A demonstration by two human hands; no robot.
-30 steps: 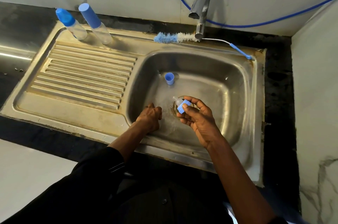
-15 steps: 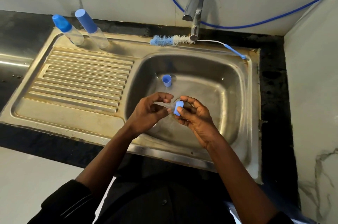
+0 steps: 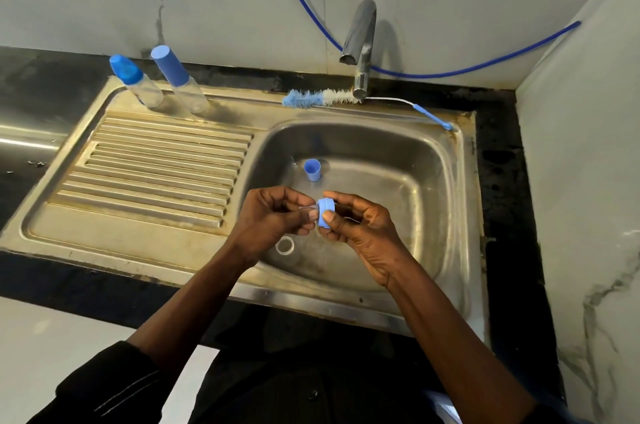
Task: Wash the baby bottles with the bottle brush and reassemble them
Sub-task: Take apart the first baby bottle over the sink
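Both hands are up over the middle of the sink [image 3: 460,202], just above the basin floor, working one small piece between them. The right hand [image 3: 360,226] pinches a blue collar [image 3: 325,212], thumb on its near side and curled fingertips on the far side. The left hand [image 3: 273,216] meets it from the left, thumb and curled fingers pinching a clear teat [image 3: 306,210] right at the collar's edge; the teat is so see-through that I cannot tell how far it sits in the collar. Just beyond the hands a loose blue cap [image 3: 312,170] stands on the basin floor, open end up. Under the left hand, nearer me, a pale round rim [image 3: 284,245] shows in the basin; whether it is a bottle mouth I cannot tell. At the far left corner, beyond the ribbed drainboard [image 3: 156,167], two bottles stand side by side: the left bottle [image 3: 140,86] with a rounded blue top, the right bottle [image 3: 181,86] with a taller flat blue cover. The brush [image 3: 322,99] lies along the far edge of the sink, its blue and white bristles left of the base of the tap [image 3: 360,43], its thin handle running right to a blue tip near the far right corner. A blue hose [image 3: 450,72] hangs along the wall behind the tap.
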